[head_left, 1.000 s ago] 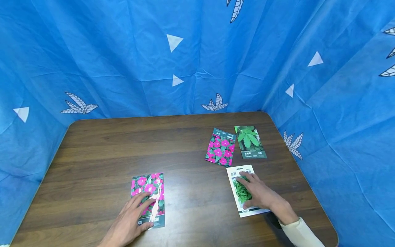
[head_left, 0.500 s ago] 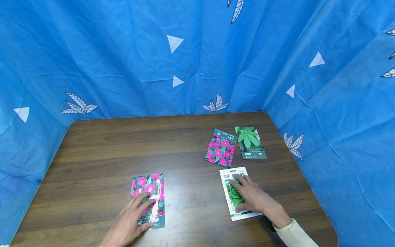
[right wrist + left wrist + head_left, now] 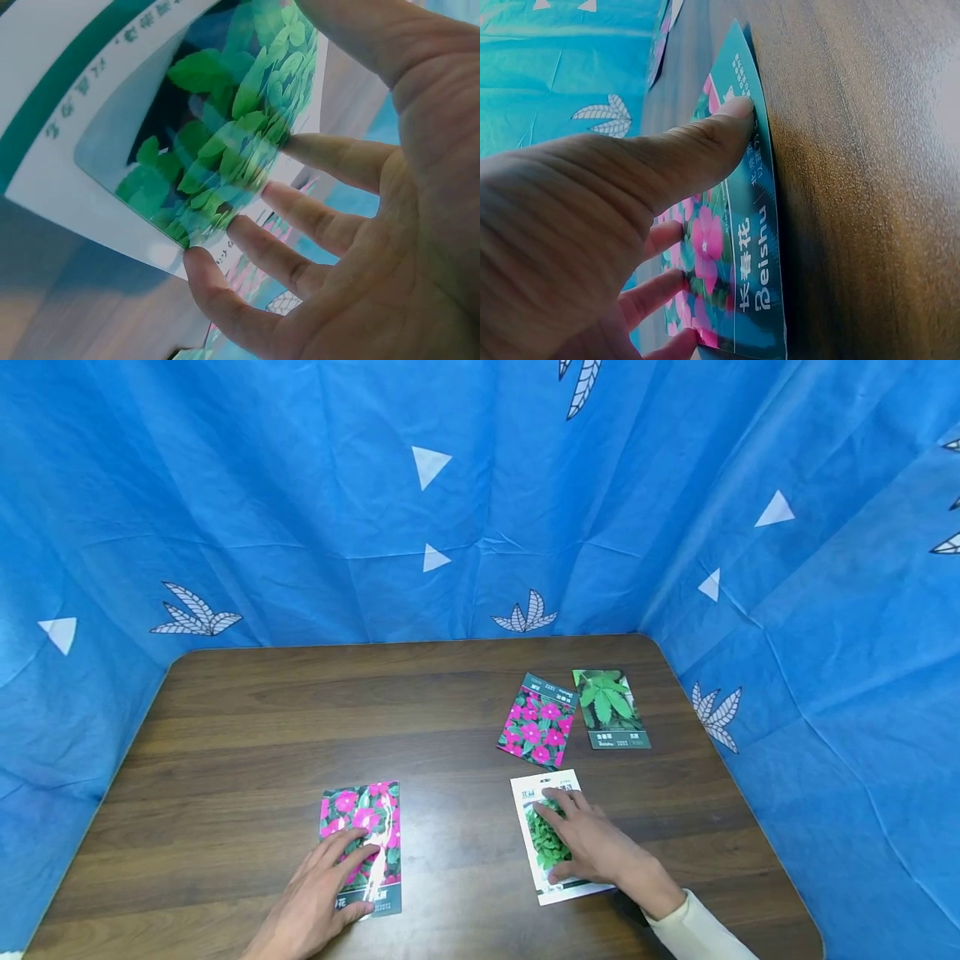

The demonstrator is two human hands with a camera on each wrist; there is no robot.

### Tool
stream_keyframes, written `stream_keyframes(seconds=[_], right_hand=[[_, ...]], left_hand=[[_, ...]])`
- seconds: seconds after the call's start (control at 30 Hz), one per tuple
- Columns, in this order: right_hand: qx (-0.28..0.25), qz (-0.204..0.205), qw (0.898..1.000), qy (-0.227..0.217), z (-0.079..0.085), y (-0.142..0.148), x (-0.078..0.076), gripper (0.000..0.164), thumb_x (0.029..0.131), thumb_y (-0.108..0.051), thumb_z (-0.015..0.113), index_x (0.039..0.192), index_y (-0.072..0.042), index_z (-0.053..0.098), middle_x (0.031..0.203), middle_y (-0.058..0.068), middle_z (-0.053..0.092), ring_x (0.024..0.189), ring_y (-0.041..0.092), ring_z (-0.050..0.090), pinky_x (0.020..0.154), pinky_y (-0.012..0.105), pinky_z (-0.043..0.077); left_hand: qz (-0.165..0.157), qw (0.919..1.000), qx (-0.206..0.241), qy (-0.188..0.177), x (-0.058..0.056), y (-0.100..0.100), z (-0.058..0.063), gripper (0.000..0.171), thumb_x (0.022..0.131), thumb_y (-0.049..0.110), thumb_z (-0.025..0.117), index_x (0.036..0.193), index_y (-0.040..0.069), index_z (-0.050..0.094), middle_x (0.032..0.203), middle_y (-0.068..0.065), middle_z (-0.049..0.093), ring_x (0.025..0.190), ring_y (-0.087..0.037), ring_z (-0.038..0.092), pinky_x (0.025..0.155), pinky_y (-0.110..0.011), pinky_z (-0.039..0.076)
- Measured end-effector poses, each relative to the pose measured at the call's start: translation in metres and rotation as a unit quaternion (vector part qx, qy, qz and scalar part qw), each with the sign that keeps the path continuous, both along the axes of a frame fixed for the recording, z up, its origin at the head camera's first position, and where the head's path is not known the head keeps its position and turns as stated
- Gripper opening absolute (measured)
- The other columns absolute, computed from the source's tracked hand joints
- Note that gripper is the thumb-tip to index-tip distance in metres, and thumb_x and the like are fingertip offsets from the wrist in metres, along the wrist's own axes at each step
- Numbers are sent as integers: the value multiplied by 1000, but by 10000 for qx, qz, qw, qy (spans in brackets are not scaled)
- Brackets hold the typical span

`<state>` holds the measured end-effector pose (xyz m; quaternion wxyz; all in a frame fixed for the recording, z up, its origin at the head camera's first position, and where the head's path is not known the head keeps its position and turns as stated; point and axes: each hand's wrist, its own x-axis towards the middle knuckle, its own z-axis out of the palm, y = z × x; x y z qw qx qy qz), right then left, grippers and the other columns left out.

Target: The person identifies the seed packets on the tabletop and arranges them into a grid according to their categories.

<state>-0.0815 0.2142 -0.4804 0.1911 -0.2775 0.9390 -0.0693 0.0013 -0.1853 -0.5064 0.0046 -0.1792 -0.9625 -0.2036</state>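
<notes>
On the table's near left lies a seed packet with pink flowers point(image 3: 386, 839). My left hand point(image 3: 315, 889) rests on it with spread fingers. In the left wrist view, the thumb point(image 3: 705, 146) lies across the packet's green printed band. Farther right is a white seed packet with green leaves point(image 3: 542, 839), and my right hand point(image 3: 596, 847) presses its fingertips on the front. The right wrist view shows those fingers point(image 3: 300, 217) spread over the leaf picture, with that packet's edge point(image 3: 82, 232) raised off the wood. Part of each packet is hidden under the hand.
A second pink-flower packet point(image 3: 536, 727) lies beyond the white one, its lower corner close to the white packet's top edge. Beside it is a dark green leaf packet point(image 3: 611, 710). Blue curtains point(image 3: 337, 510) stand behind and beside the brown wooden table point(image 3: 247, 718).
My right hand has slid the white packet leftward and slightly toward me across the table. My left hand and the packet under it have stayed in place.
</notes>
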Motion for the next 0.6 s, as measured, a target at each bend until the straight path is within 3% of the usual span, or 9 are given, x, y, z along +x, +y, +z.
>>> stream_keyframes(seconds=[0.27,0.47,0.6], right_hand=[[62,460,9983,354,-3,-15,-4,98,73,-59,80,151,-11,43,153,14,36,135,37,42,107,54,46],[102,658,9965,508,-4,-28,-8,98,74,-61,79,151,-10,44,152,14,37,133,34,42,107,46,48],[104,710,9955,623,-4,-35,-12,98,74,-62,77,151,-11,44,152,14,38,132,31,43,107,44,48]], left_hand=[[52,9999,28,-84,0,1,0,70,68,36,91,130,16,65,143,-8,53,130,-35,49,102,-59,46],[164,9986,-51,-507,-1,2,-1,71,69,39,90,132,16,64,145,-8,52,133,-35,47,106,-59,44],[118,9994,17,-311,-1,2,-1,71,69,38,90,131,16,64,145,-8,52,132,-35,48,104,-59,45]])
